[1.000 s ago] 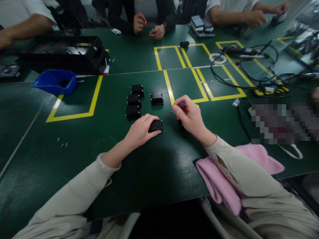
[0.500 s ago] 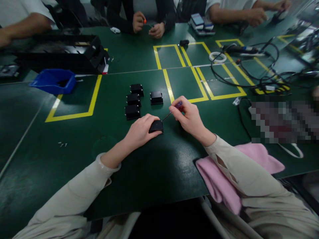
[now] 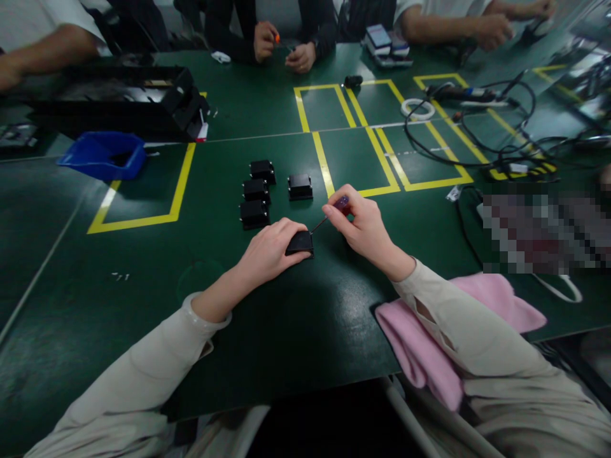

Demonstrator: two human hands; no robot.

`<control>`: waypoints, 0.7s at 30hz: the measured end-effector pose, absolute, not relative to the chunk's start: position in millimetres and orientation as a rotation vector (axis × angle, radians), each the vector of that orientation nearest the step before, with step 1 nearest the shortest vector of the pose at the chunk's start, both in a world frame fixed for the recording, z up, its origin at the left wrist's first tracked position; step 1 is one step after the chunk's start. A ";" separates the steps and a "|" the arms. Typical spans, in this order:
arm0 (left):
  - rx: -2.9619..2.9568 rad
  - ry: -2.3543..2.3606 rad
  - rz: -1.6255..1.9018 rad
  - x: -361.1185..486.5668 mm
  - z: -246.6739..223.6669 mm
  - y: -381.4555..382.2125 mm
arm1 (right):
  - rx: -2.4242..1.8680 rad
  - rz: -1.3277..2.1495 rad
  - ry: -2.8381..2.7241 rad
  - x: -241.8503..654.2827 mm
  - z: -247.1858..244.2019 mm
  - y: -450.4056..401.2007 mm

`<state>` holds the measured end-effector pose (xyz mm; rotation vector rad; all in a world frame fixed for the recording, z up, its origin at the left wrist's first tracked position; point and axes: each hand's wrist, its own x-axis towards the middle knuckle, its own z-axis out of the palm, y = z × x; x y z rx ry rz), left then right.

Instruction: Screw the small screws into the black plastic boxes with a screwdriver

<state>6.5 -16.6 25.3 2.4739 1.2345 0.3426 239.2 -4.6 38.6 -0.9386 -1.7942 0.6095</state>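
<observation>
My left hand (image 3: 274, 249) grips a small black box (image 3: 300, 242) against the green table (image 3: 296, 318), thumb at its near side and fingers over its far side. In my right hand (image 3: 356, 219) is a screwdriver (image 3: 342, 203) with a dark purple handle, its fingers closed round it. The thin shaft slants down to the left, and its tip meets the right far corner of the box. Beyond my left hand, three similar black boxes (image 3: 254, 214) stand in a column, and one more black box (image 3: 300, 186) sits to their right.
A blue scoop-shaped bin (image 3: 102, 156) lies at the left before stacked black trays (image 3: 176, 102). Small screws (image 3: 120, 276) lie at the left. A pink cloth (image 3: 420, 343) is under my right forearm. Cables (image 3: 501, 146) and a white ring (image 3: 417, 109) lie at the right. People sit opposite.
Both hands keep almost the same place and hold. The screwdriver handle looks slightly turned in my right hand.
</observation>
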 end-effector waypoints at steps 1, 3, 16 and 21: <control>2.478 1.230 0.337 6.3 25.5 -16.4 | -0.937 0.586 -1.803 239.1 39.0 -4.8; 2.487 1.225 0.315 5.7 26.6 -15.9 | -0.938 0.543 -1.816 239.2 39.6 -5.0; 2.555 1.195 0.202 2.9 39.9 -17.5 | -0.951 0.432 -1.930 238.9 43.1 -9.6; 2.495 1.176 0.218 -1.7 38.3 -14.3 | -0.960 0.446 -1.933 239.7 42.6 -8.7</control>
